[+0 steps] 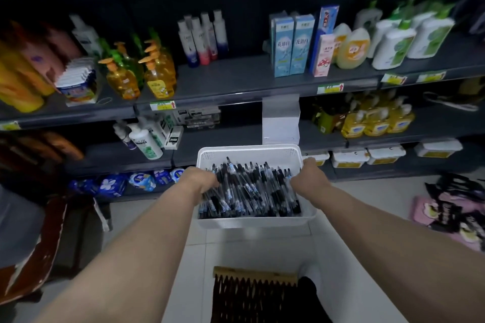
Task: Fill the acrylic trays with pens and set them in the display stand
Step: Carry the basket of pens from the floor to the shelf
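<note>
White plastic forms the basket (252, 222) at the middle of the view, held up off the pale tiled floor (147, 238) in front of a dark shop shelf (236, 78). It is heaped with pens (249, 189) – black grips, clear barrels, lying mostly lengthwise from 6 towards 12 o'clock, some crossed over others.

The left hand (203, 181) is at the basket's 9 o'clock side, curled over the rim so that its fingers are down among the outermost pens; the fingertips themselves are hidden. The right hand (309, 178) clasps the rim at 3 o'clock, knuckles outward, thumb raised towards 12 along the edge. Both forearms reach in from 7 and 5 o'clock.

Just beyond the basket, at 12 o'clock, a clear acrylic piece (280, 119) stands upright against the shelf edge – too blurred to tell whether it is a tray or the stand, and nothing can be made out inside it.

On the shelf above, yellow pump bottles (157, 71) sit at 10 o'clock and tall blue boxes (291, 44) at 1 o'clock. Pink packs (446, 217) lie on the floor at 4 o'clock.
</note>
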